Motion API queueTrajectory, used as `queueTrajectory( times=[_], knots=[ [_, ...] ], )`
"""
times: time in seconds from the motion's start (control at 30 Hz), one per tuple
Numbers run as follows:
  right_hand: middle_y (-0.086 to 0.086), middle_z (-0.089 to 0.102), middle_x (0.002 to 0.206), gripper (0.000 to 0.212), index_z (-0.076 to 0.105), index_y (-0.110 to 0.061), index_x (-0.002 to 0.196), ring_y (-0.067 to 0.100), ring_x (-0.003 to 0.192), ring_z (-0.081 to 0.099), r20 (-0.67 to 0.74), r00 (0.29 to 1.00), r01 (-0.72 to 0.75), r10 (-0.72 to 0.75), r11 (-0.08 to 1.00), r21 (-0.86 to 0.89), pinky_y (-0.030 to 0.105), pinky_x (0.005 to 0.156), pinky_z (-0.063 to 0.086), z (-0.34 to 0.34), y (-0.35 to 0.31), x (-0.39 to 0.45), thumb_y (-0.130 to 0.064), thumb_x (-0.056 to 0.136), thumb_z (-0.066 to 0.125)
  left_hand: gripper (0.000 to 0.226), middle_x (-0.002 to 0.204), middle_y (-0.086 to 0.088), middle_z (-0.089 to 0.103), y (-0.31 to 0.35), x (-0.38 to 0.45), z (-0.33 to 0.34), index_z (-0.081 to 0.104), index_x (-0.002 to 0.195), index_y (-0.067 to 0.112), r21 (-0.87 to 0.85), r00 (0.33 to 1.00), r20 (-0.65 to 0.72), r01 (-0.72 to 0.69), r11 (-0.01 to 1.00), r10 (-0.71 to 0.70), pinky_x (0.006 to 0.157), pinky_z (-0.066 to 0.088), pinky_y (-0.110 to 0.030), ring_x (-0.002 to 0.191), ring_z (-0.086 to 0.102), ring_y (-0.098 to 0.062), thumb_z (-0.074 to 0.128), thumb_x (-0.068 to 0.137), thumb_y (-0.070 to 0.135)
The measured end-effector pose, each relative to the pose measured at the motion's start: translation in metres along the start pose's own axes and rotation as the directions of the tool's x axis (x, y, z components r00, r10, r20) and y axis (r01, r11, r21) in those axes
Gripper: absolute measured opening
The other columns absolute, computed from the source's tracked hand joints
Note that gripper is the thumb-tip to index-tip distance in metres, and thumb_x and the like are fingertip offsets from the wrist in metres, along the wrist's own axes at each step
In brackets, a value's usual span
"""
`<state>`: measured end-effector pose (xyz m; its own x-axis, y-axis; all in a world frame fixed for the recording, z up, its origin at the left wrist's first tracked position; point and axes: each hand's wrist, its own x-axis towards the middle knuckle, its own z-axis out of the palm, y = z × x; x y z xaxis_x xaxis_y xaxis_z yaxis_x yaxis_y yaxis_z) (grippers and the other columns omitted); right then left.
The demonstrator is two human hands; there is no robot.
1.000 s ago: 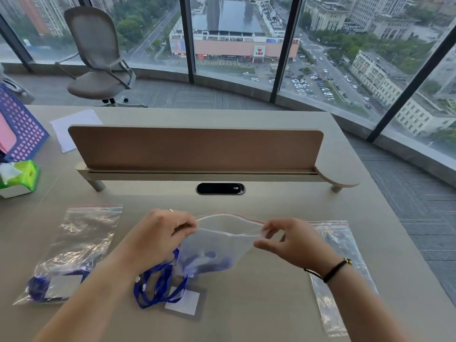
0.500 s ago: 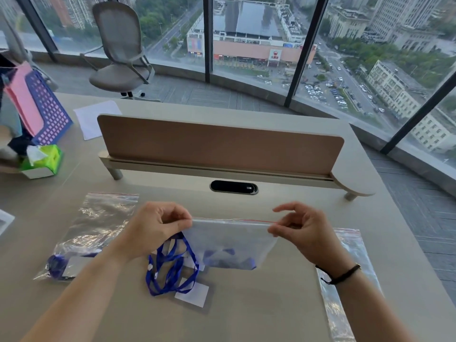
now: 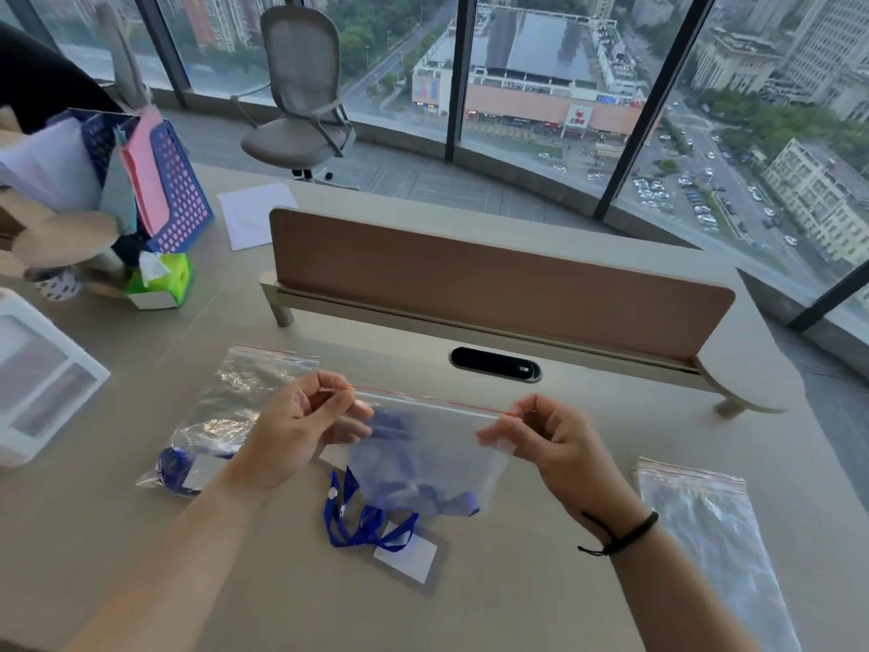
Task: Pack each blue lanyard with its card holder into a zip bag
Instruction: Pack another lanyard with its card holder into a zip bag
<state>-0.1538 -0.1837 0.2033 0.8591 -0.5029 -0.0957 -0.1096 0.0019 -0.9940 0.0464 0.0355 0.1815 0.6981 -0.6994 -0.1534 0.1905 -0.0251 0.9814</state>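
L hand (image 3: 301, 430) & R hand (image 3: 545, 440) fingers pinch zip bag (image 3: 423, 444) top ends, long side across; blue lanyard (image 3: 362, 524) just under bag, nearer L

- We are in a high-rise office: floor-to-ceiling windows (image 3: 541, 87) look down on streets, a car park and city blocks.
- Our desk (image 3: 517, 604) carries a brown divider panel (image 3: 493, 289) and a cable port (image 3: 494, 364).
- A grey swivel chair (image 3: 301, 96) stands by the glass.
- A blue file rack (image 3: 174, 181) holds papers; a tissue box (image 3: 162, 282) sits beside it.
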Motion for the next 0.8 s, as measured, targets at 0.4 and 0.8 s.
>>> queueTrajectory(
  times=[0.4, 0.8],
  knots=[
    [0.029, 0.071, 0.098, 0.037, 0.064, -0.012, 0.088, 0.039, 0.089, 0.072, 0.138, 0.987, -0.116, 0.078, 0.947, 0.298, 0.037, 0.073, 0.06, 0.115, -0.01, 0.035, -0.043, 0.073, 0.076, 0.011, 0.085, -0.013, 0.075, -0.058, -0.044, -0.088, 0.071, 0.089, -0.005, 0.007, 0.981, -0.147, 0.131, 0.991, -0.128, 0.068, 0.053, -0.017, 0.077, 0.068, -0.016, 0.074, 0.081, 0.001],
    [0.019, 0.075, 0.098, 0.008, 0.054, 0.002, 0.094, 0.034, 0.089, 0.073, 0.216, 0.947, -0.271, 0.239, 0.953, 0.134, 0.04, 0.08, 0.061, 0.22, 0.022, 0.064, -0.006, 0.095, 0.054, 0.01, 0.079, -0.012, 0.074, -0.086, -0.059, -0.216, 0.069, 0.095, 0.003, 0.014, 0.912, -0.403, 0.087, 0.996, -0.073, 0.069, 0.059, -0.025, 0.07, 0.071, -0.021, 0.06, 0.093, 0.006]
  ],
)
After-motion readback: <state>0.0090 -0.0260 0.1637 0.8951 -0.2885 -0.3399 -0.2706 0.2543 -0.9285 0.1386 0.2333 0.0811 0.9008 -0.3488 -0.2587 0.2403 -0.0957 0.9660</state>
